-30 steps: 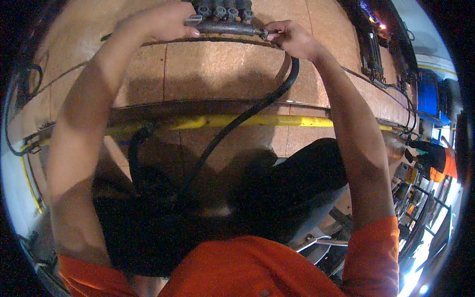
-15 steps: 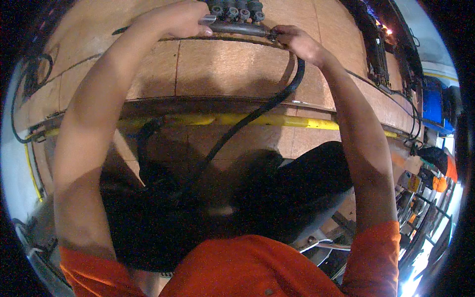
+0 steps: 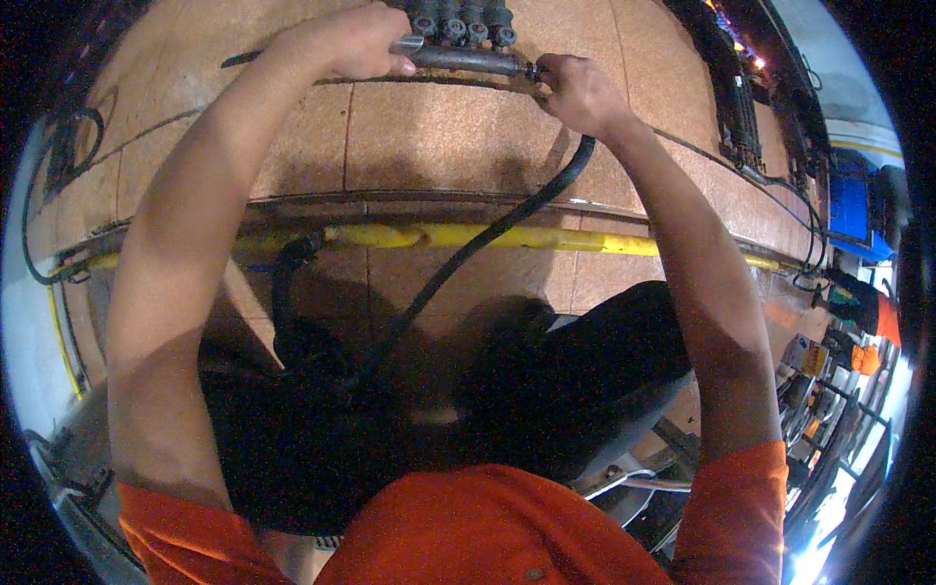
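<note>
Left grip [image 3: 370, 44] clasps a silver metal tool [image 3: 409, 44] at the dark manifold pipe [image 3: 468, 60], which lies on the tiled surface [image 3: 570, 24]. Right grip [image 3: 582, 93] pinches the pipe's end fitting [image 3: 533, 73]; black hose [image 3: 526, 207] hangs below.

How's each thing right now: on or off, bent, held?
Left hand: closed, holding a silver metal piece
Right hand: fingers closed at the dark pipe's right end
Black hose: bent, crossing in front of the yellow pipe
Yellow pipe: running crosswise, partly shaded
Knobs: on or off, can't tell
Flames: lit
</note>
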The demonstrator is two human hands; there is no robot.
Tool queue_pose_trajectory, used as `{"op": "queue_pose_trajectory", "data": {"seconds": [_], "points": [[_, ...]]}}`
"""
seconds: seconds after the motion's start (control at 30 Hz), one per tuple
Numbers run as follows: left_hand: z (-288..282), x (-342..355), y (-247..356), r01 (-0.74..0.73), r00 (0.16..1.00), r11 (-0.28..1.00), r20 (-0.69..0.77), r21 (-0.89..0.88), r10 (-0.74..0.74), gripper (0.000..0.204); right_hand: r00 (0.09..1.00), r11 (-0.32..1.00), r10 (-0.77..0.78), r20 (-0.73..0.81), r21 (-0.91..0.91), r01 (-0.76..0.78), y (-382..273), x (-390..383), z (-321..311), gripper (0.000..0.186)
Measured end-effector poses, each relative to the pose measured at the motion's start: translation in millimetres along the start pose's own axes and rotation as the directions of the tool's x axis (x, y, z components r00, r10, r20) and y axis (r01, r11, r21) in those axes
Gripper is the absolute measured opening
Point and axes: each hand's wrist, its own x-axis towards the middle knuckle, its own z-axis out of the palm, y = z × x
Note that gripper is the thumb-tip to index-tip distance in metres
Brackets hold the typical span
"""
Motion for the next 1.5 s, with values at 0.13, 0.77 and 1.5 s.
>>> {"op": "queue_pose_trajectory", "data": {"seconds": [0.13, 0.77, 1.5], "points": [[1, -3, -5, -0.078, 0.996, 0.996, -0.043, 0.036, 0.079, 0.030, 0.997, 0.999, -0.051, 0.055, 0.021, 0.050, -2, 1, -9, 0.026], [-3, -2, -3, -0.063, 0.998, 0.997, -0.012, 0.033, 0.064, 0.030, 0.989, 0.947, 0.065, 0.131, 0.305, -0.102, 32, 13, 8, 0.027], [-2, -6, 11, -0.011, 0.999, 1.000, -0.031, 0.021, 0.011, 0.031, 0.976, 0.807, 0.028, 0.216, 0.572, -0.150, 27, 17, 8, 0.026]]}}
